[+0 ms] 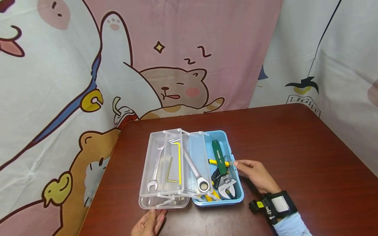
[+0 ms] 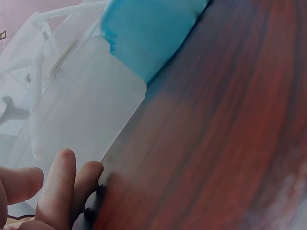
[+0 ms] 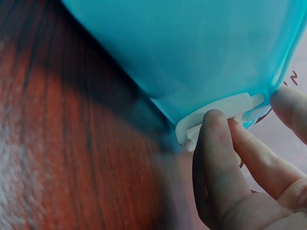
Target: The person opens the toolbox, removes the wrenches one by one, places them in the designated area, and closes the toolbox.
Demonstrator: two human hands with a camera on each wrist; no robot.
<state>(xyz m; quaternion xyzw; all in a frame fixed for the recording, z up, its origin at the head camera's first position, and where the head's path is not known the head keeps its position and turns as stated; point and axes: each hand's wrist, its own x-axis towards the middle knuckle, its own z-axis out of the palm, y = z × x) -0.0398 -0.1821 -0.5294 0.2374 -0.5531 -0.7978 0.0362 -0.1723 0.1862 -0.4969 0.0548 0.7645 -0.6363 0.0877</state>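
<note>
Head view: your blue box stands on the table, nearer the left edge than the right, its clear lid laid out toward the left edge. The clear trays stretch from above the box to above the lid, presumably because the white linkage arms tie them to both. They carry a silver wrench, a yellow hex key and a ratchet wrench. Your left hand is at the lid's near side; your right hand is at the box's right side, so the pair likely steadies the set from both ends. Inside the box, a green-handled tool lies across a yellow-handled tool; the trays cover the box's left part and, in my judgement, obstruct access there. Behind the table's far edge hangs a printed cloth. Left wrist view: your left fingers are extended and spread, appearing to touch the lid's wall without grasping it. Right wrist view: your right fingers bend onto the white latch with the thumb against the rim, apparently gripping the box there.
</note>
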